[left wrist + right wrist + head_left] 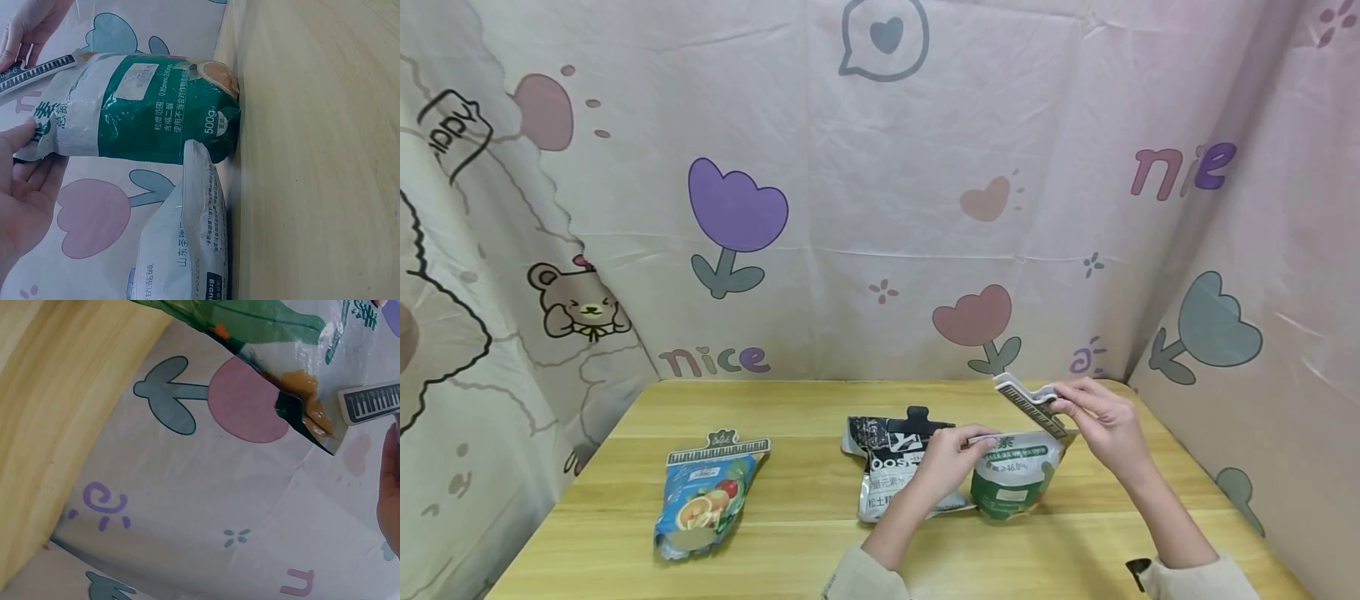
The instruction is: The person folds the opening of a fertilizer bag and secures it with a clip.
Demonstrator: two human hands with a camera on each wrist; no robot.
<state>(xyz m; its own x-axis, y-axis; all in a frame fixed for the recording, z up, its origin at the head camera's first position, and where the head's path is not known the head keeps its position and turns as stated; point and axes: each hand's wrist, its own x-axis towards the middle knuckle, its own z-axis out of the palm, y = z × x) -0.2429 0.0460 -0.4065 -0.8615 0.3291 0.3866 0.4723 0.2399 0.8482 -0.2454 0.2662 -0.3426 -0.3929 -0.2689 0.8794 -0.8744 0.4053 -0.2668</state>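
Note:
A green-and-white bag point(1009, 493) of plant fertilizer stands upright on the table's right half. At its upper left corner, my left hand point(946, 457) pinches the top edge between thumb and fingers. My right hand point(1108, 423) grips a bag clip point(1028, 403) with a piano-key pattern by its handle. The clip slants, its lower end right at the bag's upper right corner and its other end raised above the top edge. In the left wrist view the bag point(147, 103) shows its printed front, with the clip point(39, 74) at its top. The right wrist view catches the clip's end point(375, 403) by the bag's corner.
Just left of the green bag lies a black-and-white bag point(883, 487) with a black clip point(917, 421) on its top. Farther left, a blue bag point(700, 500) with fruit pictures carries another piano-key clip point(718, 451). A patterned cloth point(865, 167) hangs behind the wooden table point(805, 558).

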